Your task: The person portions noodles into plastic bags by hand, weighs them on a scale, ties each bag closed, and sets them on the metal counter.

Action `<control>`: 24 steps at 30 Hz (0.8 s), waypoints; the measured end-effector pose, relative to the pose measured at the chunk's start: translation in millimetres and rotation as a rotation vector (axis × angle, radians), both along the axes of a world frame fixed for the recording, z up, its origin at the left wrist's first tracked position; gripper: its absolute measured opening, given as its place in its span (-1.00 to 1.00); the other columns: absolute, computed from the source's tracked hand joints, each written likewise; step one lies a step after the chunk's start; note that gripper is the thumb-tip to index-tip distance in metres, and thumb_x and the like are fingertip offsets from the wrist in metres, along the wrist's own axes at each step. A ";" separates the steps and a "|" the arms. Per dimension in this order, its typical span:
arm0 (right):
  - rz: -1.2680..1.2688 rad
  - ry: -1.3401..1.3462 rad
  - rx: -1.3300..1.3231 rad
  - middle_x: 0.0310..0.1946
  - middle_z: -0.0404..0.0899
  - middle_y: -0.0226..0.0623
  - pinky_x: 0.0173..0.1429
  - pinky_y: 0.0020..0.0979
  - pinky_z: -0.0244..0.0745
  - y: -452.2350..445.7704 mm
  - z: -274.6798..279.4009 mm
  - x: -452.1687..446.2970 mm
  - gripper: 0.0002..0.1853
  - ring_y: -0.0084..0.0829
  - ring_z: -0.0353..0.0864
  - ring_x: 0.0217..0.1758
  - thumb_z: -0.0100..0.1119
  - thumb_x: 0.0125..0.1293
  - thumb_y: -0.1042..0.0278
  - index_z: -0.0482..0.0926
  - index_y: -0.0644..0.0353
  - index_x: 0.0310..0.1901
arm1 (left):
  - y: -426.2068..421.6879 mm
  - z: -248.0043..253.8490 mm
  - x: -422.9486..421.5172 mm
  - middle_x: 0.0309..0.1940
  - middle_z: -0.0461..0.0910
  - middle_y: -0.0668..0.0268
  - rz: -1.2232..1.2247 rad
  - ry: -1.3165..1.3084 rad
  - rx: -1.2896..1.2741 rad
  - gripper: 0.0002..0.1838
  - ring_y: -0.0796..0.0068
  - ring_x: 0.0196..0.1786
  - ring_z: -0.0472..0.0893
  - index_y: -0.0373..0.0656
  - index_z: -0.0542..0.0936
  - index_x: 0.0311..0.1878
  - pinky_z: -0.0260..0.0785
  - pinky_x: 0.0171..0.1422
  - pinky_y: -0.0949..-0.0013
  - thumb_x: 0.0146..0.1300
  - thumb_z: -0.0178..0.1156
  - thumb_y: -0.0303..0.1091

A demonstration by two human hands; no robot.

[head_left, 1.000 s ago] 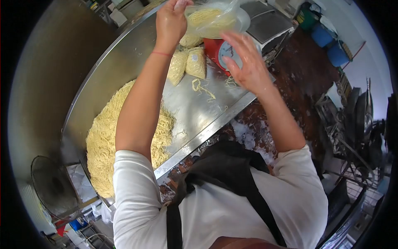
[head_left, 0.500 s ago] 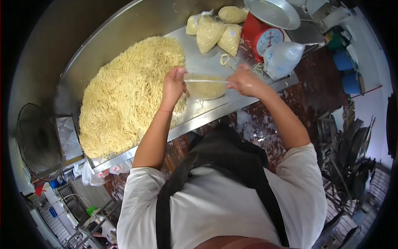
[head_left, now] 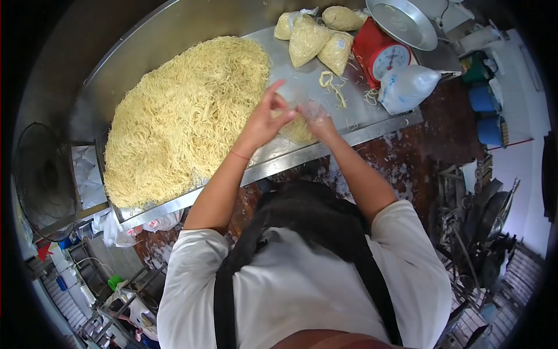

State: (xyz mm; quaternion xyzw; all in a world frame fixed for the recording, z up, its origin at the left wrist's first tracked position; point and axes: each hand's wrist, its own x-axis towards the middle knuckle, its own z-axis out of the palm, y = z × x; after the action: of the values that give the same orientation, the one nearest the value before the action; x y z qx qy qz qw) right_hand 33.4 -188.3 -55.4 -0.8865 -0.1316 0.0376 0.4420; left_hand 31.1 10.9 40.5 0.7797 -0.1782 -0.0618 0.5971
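Closer together now come the two hands: half a second ago they stood well apart, the bag's neck stretched tight between them, and now they nearly meet just above the middle of the frame. Left hand [head_left: 264, 123]: fingers and thumb spread, index finger pointing up, thumb reaching towards its partner. Right hand [head_left: 319, 123]: blurred, with clear plastic around its fingers, and I cannot tell whether it pinches that film. Just below and between them sits the bag [head_left: 298, 131], pale yellow noodles inside, partly hidden by the hands and resting on the steel table [head_left: 270, 168] near its front edge.

Out to the left, a big heap [head_left: 186, 116] of loose noodles fills the upper left, its right side close to the left hand. Above and right of the hands, a few strands [head_left: 334, 87] lie on the metal; beyond them, four filled bags [head_left: 308, 41] huddle at the top. Next to those, a red scale [head_left: 372, 43] faces us with its round dial, a metal pan [head_left: 407, 26] above it at upper right. Against the scale's lower side leans a whitish plastic bundle [head_left: 410, 87] with blue marks. Far left, a round fan [head_left: 46, 180]; far right, a blue bin [head_left: 490, 131].
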 end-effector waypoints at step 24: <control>-0.264 0.578 0.973 -0.28 0.63 0.00 -0.02 -0.17 0.51 23.0 -53.5 -7.5 -0.80 0.00 0.62 -0.23 0.18 0.41 0.29 0.58 0.27 -0.12 | -8.9 -66.3 -52.3 -0.06 0.62 0.25 0.593 0.896 -0.632 -0.62 0.40 -0.05 0.57 -0.24 0.53 0.15 0.45 0.05 0.30 0.50 -0.04 -0.17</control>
State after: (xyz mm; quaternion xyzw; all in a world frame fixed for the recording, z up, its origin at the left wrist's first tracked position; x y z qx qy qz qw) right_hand 25.9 -165.4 -108.9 -0.5442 0.1041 0.1579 0.8174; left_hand -21.2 2.0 -25.8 0.4797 0.3041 -0.1587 0.8076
